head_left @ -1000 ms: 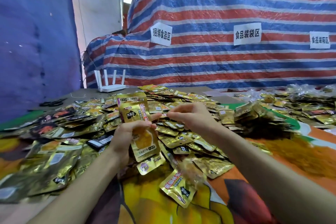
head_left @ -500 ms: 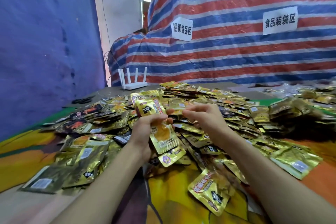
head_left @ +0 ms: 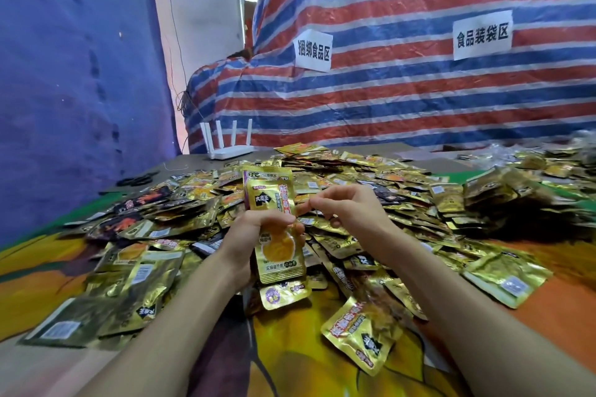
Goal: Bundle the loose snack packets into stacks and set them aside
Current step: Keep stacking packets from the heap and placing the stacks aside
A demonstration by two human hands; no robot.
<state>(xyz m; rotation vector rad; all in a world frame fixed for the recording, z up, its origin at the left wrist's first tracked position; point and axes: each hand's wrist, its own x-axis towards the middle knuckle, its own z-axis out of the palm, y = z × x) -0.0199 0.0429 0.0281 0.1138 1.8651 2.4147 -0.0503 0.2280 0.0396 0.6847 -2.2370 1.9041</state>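
Stack of gold snack packets point(head_left: 280, 251) held upright above the loose pile point(head_left: 371, 180), gripped mid-height by left hand point(head_left: 248, 235). Right hand point(head_left: 351, 209) curled, fingertips pinched beside the stack's edge; anything pinched not discernible. Edges to be squared before binding; foil judged slippery, so firm grip advised.

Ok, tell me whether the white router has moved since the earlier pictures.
No. The white router keeps its spot before the left corner of the striped tarp; only the camera shifted.
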